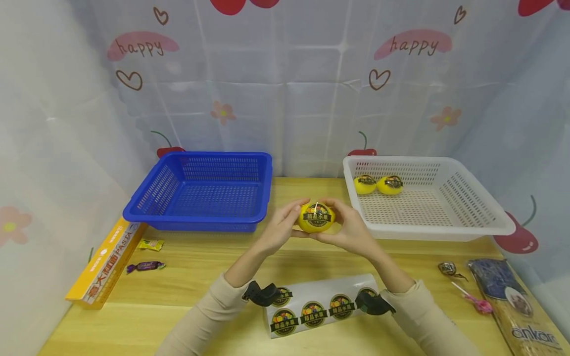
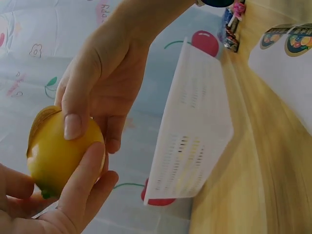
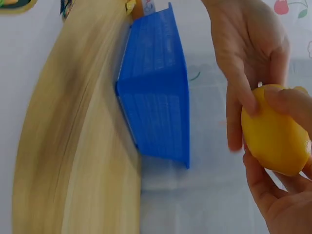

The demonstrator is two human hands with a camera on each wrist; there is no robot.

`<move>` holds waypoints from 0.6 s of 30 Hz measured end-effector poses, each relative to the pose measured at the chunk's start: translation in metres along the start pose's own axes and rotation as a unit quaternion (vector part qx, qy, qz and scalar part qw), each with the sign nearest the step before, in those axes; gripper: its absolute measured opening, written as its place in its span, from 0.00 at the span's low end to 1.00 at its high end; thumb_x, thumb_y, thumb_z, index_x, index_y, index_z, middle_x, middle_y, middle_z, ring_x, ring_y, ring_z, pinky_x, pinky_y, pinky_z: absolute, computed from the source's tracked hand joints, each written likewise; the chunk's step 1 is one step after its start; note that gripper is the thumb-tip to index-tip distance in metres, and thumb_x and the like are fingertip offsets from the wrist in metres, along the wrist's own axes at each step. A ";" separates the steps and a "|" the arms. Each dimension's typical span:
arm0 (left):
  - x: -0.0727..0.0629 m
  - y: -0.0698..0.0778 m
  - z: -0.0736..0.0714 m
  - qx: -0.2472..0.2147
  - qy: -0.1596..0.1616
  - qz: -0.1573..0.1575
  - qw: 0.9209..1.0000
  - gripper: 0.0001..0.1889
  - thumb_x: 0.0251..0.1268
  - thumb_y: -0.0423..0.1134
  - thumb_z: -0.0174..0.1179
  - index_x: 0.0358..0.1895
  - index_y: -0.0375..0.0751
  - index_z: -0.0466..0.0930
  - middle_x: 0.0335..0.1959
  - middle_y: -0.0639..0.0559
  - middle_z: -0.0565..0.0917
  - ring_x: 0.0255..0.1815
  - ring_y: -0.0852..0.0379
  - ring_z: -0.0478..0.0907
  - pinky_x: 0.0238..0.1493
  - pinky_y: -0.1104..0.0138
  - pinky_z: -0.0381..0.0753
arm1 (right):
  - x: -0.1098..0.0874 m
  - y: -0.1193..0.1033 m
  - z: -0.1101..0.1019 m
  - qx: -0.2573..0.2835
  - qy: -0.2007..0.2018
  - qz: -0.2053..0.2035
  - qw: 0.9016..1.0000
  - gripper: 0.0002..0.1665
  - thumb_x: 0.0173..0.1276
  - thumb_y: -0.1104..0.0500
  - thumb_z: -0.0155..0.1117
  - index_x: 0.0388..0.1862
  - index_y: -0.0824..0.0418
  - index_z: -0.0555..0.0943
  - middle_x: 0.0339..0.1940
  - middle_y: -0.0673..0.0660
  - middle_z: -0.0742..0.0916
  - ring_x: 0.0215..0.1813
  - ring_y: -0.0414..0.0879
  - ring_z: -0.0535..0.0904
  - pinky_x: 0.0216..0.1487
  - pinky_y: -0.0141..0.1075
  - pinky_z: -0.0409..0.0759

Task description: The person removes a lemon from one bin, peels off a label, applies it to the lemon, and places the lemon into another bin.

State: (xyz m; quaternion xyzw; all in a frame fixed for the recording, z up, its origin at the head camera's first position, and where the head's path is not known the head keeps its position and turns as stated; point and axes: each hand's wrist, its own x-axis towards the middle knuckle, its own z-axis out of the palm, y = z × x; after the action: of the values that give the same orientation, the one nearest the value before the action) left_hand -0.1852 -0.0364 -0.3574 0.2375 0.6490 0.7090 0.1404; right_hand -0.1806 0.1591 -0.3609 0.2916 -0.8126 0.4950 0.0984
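Above the table, in the middle of the head view, both hands hold a yellow lemon [image 1: 316, 228] with a round black fruit sticker [image 1: 317, 216] on the side facing the head camera. The left hand [image 1: 281, 223] grips it from the left, the right hand [image 1: 347, 228] from the right. In the left wrist view the lemon [image 2: 63, 151] lies between the fingers and thumbs, and the sticker's edge [image 2: 41, 124] stands slightly off the curved skin. A sheet of the same stickers [image 1: 320, 305] lies on the table below the forearms.
A white basket [image 1: 445, 235] at the right holds two stickered lemons [image 1: 390, 185]. At the left stands a blue basket [image 1: 196, 220]. Beside it lie a pasta box [image 1: 107, 267] and wrapped candies [image 1: 146, 266]. A lollipop [image 1: 481, 304] and an ankara packet [image 1: 521, 311] lie far right.
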 end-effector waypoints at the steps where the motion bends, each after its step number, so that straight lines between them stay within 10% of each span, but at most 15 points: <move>1: -0.001 -0.001 -0.001 0.002 -0.003 0.000 1.000 0.23 0.78 0.33 0.31 0.69 0.25 0.53 0.65 0.28 0.61 0.55 0.32 0.72 0.45 0.57 0.82 | 0.000 0.002 -0.005 0.005 -0.004 0.004 1.000 0.38 0.44 0.69 0.77 0.56 0.70 0.70 0.50 0.63 0.80 0.48 0.47 0.79 0.49 0.33 0.79; 6: -0.011 -0.010 -0.012 0.028 -0.010 0.001 1.000 0.21 0.76 0.32 0.37 0.65 0.22 0.59 0.57 0.25 0.68 0.50 0.30 0.75 0.41 0.55 0.83 | 0.008 0.019 -0.044 -0.005 0.006 0.030 1.000 0.38 0.44 0.71 0.76 0.55 0.72 0.69 0.49 0.65 0.79 0.44 0.37 0.77 0.47 0.25 0.76; 12: -0.029 -0.028 -0.024 0.117 -0.083 -0.035 0.989 0.20 0.73 0.35 0.45 0.61 0.24 0.66 0.51 0.27 0.74 0.49 0.31 0.75 0.39 0.53 0.83 | 0.024 0.050 -0.121 -0.125 0.001 0.119 0.985 0.40 0.51 0.64 0.75 0.60 0.73 0.66 0.53 0.68 0.76 0.48 0.54 0.76 0.40 0.19 0.73; 18: -0.048 -0.040 -0.033 0.298 -0.216 -0.058 0.928 0.23 0.72 0.41 0.50 0.63 0.29 0.66 0.54 0.34 0.77 0.55 0.43 0.75 0.51 0.62 0.78 | 0.031 0.091 -0.185 -0.189 -0.038 0.212 0.958 0.44 0.58 0.58 0.70 0.64 0.75 0.58 0.57 0.74 0.69 0.54 0.68 0.70 0.45 0.42 0.78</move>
State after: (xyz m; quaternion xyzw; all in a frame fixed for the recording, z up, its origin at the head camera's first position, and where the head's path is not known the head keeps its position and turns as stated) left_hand -0.1656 -0.0841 -0.4061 0.3774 0.7971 0.4051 0.2411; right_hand -0.2809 0.3379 -0.3240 0.1067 -0.9377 0.3302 0.0136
